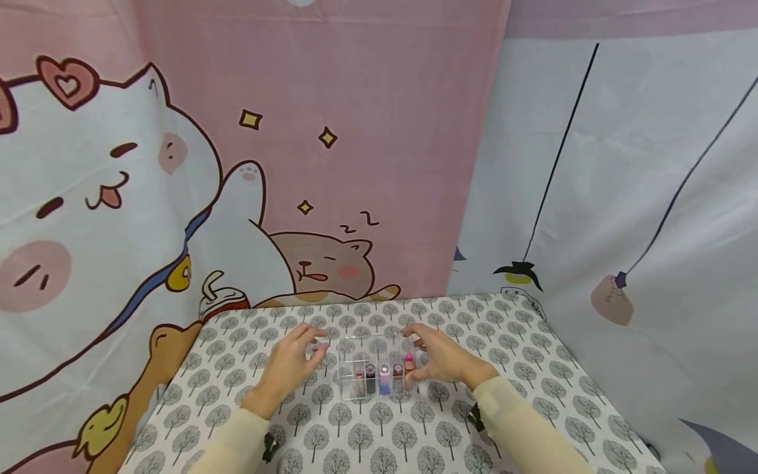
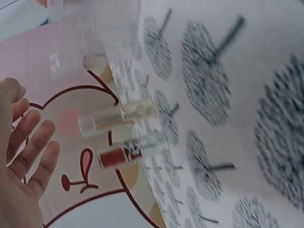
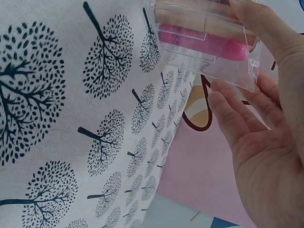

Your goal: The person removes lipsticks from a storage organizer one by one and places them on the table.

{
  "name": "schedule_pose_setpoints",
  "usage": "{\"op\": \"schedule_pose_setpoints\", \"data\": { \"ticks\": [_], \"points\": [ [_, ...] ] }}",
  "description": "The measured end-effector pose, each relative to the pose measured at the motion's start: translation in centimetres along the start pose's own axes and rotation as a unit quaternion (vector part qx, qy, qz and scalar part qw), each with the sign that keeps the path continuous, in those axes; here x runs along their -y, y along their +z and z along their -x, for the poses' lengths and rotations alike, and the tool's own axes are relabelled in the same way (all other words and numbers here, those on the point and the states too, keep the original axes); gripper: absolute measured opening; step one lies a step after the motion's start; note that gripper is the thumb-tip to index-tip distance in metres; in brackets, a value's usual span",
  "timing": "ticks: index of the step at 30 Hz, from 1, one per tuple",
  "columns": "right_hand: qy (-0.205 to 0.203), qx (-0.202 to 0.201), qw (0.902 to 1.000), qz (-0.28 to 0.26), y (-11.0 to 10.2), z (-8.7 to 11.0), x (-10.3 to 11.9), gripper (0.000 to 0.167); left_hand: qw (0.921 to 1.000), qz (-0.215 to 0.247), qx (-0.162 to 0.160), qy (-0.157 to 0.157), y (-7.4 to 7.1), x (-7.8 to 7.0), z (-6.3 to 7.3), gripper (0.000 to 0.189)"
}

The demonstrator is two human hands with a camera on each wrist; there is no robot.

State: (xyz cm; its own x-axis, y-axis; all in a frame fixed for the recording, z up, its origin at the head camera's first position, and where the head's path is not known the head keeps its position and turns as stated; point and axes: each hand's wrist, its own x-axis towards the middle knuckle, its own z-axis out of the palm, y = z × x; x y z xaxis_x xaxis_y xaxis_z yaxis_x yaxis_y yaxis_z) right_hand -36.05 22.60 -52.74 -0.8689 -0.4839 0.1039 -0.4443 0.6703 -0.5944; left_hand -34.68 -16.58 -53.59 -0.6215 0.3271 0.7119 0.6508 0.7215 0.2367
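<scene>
A clear divided organizer [image 1: 355,355] sits on the table, its near row holding several upright lip tubes, among them a purple-blue tube [image 1: 384,382]. My right hand [image 1: 441,355] is at the organizer's right side, thumb against it and the other fingers loosely bent by the far corner. In the right wrist view a pink tube [image 3: 209,43] shows through the clear wall. Left of the organizer my left hand [image 1: 290,362] hovers with fingers apart, holding nothing. Near it in the left wrist view stand a red lip gloss tube [image 2: 114,157] and a pale one [image 2: 107,119].
A white tablecloth [image 1: 361,438] with grey trees covers the table. Behind it hangs a pink cloth [image 1: 379,131] with cartoon cats, and a pale cloth [image 1: 551,164] hangs along the right. Dark bands sit near both wrists.
</scene>
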Motion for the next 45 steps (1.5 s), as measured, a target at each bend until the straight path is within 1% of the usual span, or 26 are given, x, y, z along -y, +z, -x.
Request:
{"op": "schedule_pose_setpoints", "data": {
  "ticks": [3, 8, 12, 17, 21, 24, 28, 32, 34, 37, 41, 45],
  "points": [
    [0.003, 0.000, 1.0000, -0.006, -0.1, 0.1, 0.0, 0.109, 0.9999, 0.014, 0.006, 0.005, 0.6, -0.7, -0.5, 0.026],
    [0.008, 0.009, 0.9999, -0.008, -0.3, 0.1, 0.2, 0.111, 0.9993, 0.026, 0.026, 0.004, 1.8, -2.1, -1.2, 0.023],
    [0.002, 0.014, 0.9999, -0.006, -0.7, 0.1, 0.5, 0.113, 0.9986, 0.039, 0.034, 0.011, 2.7, -3.1, -1.7, 0.022],
    [-0.010, 0.018, 0.9998, 0.003, -0.8, 0.1, 0.5, 0.109, 0.9978, 0.042, 0.050, 0.014, 3.3, -4.3, -2.2, 0.024],
    [-0.004, 0.015, 0.9999, 0.002, -0.7, 0.0, 0.3, 0.106, 0.9964, 0.050, 0.067, 0.016, 3.8, -5.1, -2.8, 0.025],
    [0.000, 0.013, 0.9999, -0.002, -0.6, 0.0, 0.2, 0.107, 0.9945, 0.066, 0.080, 0.017, 4.2, -5.7, -3.0, 0.027],
    [-0.004, 0.009, 0.9999, -0.008, -0.4, -0.1, 0.0, 0.110, 0.9910, 0.083, 0.104, 0.014, 4.8, -6.5, -3.3, 0.027],
    [-0.004, 0.008, 0.9999, -0.011, -0.4, -0.1, 0.0, 0.110, 0.9864, 0.090, 0.138, -0.002, 5.5, -7.1, -3.7, 0.028],
    [-0.002, 0.007, 0.9999, -0.012, -0.4, -0.1, 0.0, 0.110, 0.9829, 0.094, 0.158, -0.012, 5.8, -7.3, -3.9, 0.029],
    [-0.002, 0.007, 0.9999, -0.012, -0.4, 0.0, 0.0, 0.110, 0.9797, 0.103, 0.172, -0.016, 6.4, -7.6, -4.2, 0.029],
    [-0.006, 0.008, 0.9998, -0.016, -0.2, 0.0, -0.3, 0.111, 0.9773, 0.117, 0.176, -0.010, 7.1, -7.9, -4.5, 0.024],
    [-0.009, 0.007, 0.9994, -0.033, -0.1, 0.0, -0.4, 0.112, 0.9740, 0.134, 0.182, -0.011, 7.9, -8.1, -4.8, 0.020]
  ]
}}
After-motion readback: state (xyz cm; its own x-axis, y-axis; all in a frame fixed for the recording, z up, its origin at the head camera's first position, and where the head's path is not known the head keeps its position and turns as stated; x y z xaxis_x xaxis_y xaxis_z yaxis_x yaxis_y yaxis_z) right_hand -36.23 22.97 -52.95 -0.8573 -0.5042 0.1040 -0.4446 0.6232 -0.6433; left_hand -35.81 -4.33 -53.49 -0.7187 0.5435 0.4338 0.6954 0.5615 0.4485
